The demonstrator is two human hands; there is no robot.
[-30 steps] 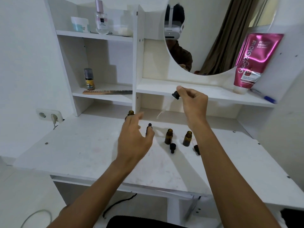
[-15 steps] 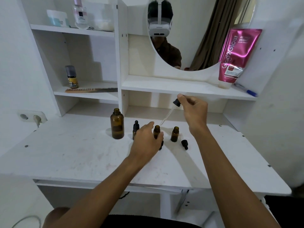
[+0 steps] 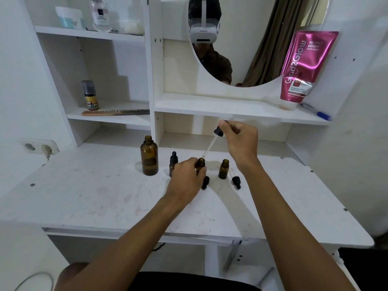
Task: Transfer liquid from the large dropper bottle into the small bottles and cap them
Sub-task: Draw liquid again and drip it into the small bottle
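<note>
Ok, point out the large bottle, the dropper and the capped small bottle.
large bottle [image 3: 149, 158]: head view, amber body.
dropper [image 3: 218, 132]: head view, black collar.
capped small bottle [image 3: 173, 158]: head view, black cap.

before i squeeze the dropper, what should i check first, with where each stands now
1. Tip of the dropper at the mouth of the middle small bottle: ok.
2. That bottle gripped by the left hand: ok.
3. Bulb pinched by the right hand: ok.
4. Liquid in the glass tube: cannot tell.
5. A loose cap lying close by for capping: ok.
</note>
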